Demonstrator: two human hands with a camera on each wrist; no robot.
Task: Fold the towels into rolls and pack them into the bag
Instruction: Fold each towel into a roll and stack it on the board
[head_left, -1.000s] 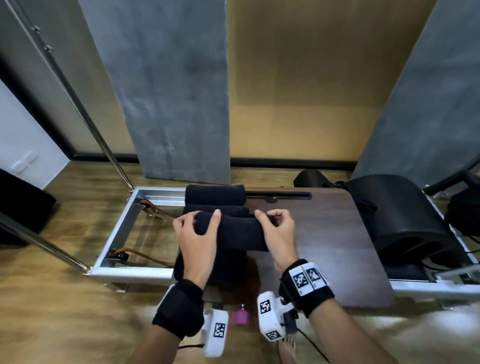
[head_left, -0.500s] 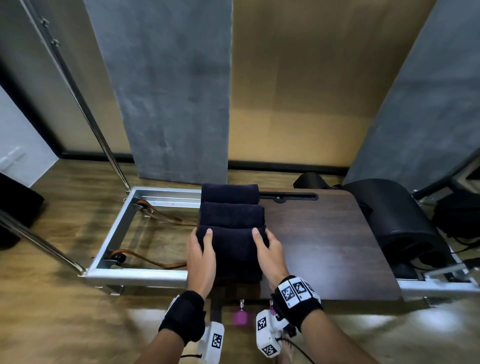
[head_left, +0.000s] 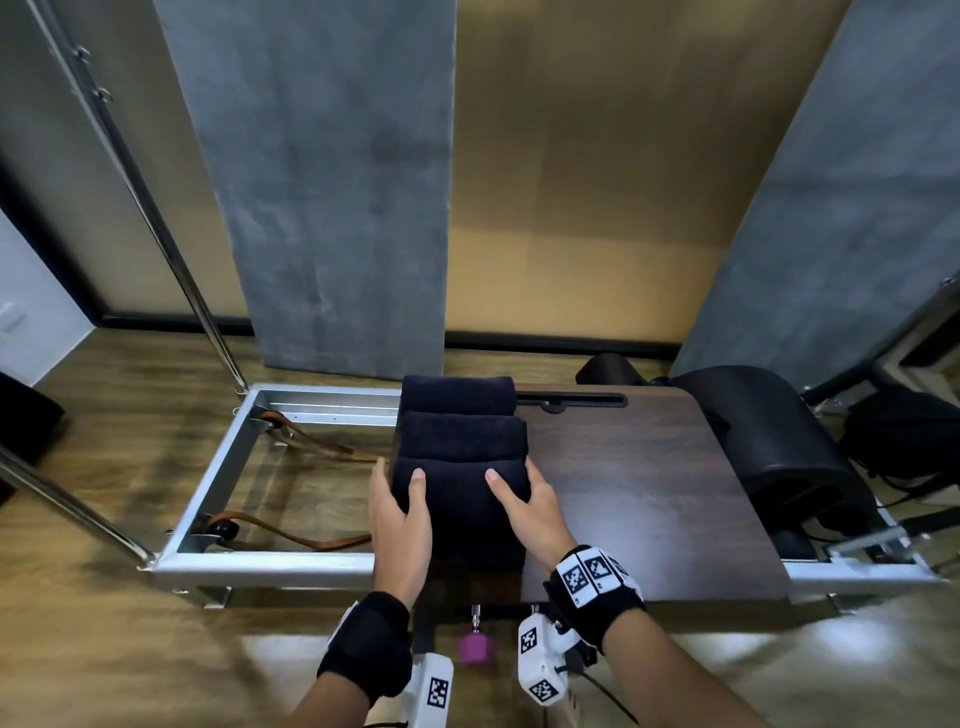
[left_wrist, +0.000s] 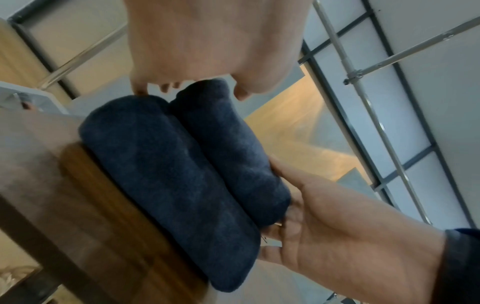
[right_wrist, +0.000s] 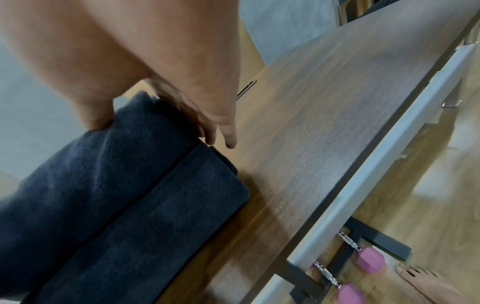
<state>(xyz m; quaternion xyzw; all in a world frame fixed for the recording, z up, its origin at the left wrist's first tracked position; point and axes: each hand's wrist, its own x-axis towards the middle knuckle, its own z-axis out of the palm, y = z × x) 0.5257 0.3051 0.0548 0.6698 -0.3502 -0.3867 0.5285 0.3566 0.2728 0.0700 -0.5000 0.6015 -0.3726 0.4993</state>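
Three dark navy towel rolls lie side by side at the left end of the dark wooden tabletop (head_left: 639, 493): the far roll (head_left: 457, 396), the middle roll (head_left: 462, 436) and the nearest roll (head_left: 457, 480). My left hand (head_left: 400, 509) and right hand (head_left: 524, 504) press flat on the nearest roll's two ends, with thumbs resting on top. Another dark towel (head_left: 467, 538) lies just in front, between my wrists. The right wrist view shows my right hand (right_wrist: 166, 67) with its thumb on the roll (right_wrist: 91, 164). In the left wrist view, my left hand (left_wrist: 207, 41) touches the roll's end.
An open metal frame (head_left: 208, 483) with brown straps (head_left: 311, 543) adjoins the table on the left. A black padded barrel (head_left: 779, 452) and a black bag (head_left: 904, 431) sit at the right. Pink weights (right_wrist: 371, 261) and a bare foot (right_wrist: 428, 281) are below the front edge.
A second ago both hands gripped the third roll above the table. It now lies against the middle roll, and my hands have flattened onto its ends.
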